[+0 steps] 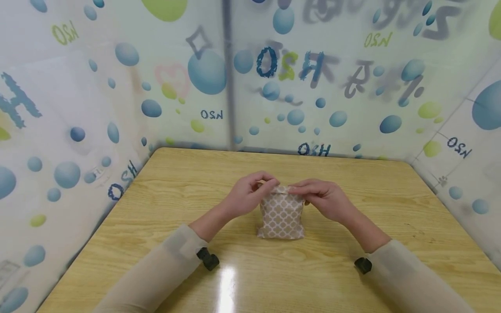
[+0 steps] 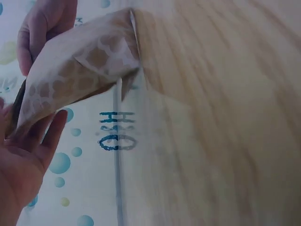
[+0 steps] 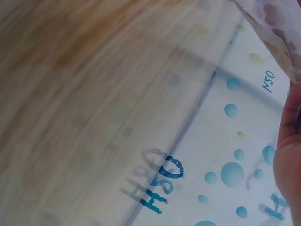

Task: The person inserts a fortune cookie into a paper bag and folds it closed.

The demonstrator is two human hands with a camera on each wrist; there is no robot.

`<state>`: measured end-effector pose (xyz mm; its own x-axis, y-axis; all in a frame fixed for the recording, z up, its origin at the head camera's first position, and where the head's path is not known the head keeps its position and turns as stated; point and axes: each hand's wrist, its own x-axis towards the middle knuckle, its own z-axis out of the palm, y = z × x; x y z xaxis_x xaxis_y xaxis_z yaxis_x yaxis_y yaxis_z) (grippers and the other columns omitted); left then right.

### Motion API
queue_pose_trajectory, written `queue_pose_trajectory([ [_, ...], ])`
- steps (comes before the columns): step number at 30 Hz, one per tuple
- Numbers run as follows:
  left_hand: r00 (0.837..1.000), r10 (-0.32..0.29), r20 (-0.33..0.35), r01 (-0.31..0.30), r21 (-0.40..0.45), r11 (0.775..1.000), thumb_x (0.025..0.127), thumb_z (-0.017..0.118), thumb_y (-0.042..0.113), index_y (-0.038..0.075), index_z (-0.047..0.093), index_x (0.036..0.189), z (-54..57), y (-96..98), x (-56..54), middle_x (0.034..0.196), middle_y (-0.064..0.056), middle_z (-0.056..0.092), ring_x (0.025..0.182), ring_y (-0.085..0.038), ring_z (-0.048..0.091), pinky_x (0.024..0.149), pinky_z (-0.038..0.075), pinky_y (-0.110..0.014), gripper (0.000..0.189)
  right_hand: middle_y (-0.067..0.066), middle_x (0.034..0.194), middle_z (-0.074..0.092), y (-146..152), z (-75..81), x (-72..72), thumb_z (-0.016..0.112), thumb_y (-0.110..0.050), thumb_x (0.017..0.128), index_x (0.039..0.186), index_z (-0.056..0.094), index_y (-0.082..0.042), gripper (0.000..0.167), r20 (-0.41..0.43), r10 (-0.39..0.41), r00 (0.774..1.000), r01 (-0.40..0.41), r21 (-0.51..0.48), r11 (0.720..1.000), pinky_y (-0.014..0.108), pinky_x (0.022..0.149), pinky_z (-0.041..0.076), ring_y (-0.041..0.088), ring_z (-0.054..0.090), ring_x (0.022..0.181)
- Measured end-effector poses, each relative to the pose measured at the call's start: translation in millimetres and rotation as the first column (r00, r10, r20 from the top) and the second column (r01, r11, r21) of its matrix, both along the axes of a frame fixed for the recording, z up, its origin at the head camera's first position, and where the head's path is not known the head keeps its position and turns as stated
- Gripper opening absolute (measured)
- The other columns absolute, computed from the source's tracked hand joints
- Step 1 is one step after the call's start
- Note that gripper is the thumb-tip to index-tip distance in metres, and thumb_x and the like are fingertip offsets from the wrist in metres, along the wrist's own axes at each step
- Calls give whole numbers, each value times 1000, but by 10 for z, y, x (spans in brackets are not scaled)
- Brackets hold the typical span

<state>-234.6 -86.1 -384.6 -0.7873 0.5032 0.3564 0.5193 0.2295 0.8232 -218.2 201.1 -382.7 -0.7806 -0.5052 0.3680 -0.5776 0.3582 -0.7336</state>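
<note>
A small tan paper bag (image 1: 282, 217) with a white lattice pattern stands upright on the table, its top edge folded over. My left hand (image 1: 252, 193) pinches the top left corner between thumb and fingers. At the top right corner, my right hand (image 1: 322, 198) pinches the fold, fingers in front and the thumb partly hidden. The left wrist view shows the bag (image 2: 89, 66) from the side, with both hands at its top. Only a corner of the bag (image 3: 277, 37) and part of the right hand (image 3: 289, 155) appear in the right wrist view. What the bag contains is hidden.
A light wooden table (image 1: 176, 182) carries the bag, with a bright reflection near its front. Pale curtain-like walls (image 1: 344, 87) printed with blue and green bubbles and lettering enclose the table's back and sides. A dark wrist device (image 1: 208, 259) sits at the left cuff, another (image 1: 363, 265) at the right.
</note>
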Motion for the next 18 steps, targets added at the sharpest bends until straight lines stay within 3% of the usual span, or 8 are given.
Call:
queue_pose_trajectory([
  [4,999,5,46,-4,-35,999,112,66,25,12,76,127,10,44,-7,122,-6,79,85,-11,65,73,56,-26,22,20,135,76,-10,24,22,62,2,108,125,83,-6,28,45,-33,998,33,5,999,31,82,64,3,72,99],
  [9,1000,7,-17,-8,-66,998,109,70,18,12,80,120,6,66,-3,115,-5,81,88,-8,69,75,58,-24,17,12,139,75,-53,63,52,63,-19,113,140,74,-11,31,136,-104,985,103,15,995,28,86,63,7,71,106],
  [13,997,14,-81,-20,-68,997,109,70,16,11,80,119,14,86,16,111,-5,81,85,-9,66,74,57,-24,16,9,127,79,-141,102,57,69,-32,110,138,76,-14,34,160,-186,970,180,50,982,27,75,60,11,70,93],
  [18,995,13,-97,-20,-68,998,109,70,18,12,80,119,16,109,34,112,-4,82,87,-10,67,75,57,-24,15,7,105,80,-212,123,64,74,-24,107,120,83,-12,19,145,-207,968,199,67,978,27,61,50,12,58,71],
])
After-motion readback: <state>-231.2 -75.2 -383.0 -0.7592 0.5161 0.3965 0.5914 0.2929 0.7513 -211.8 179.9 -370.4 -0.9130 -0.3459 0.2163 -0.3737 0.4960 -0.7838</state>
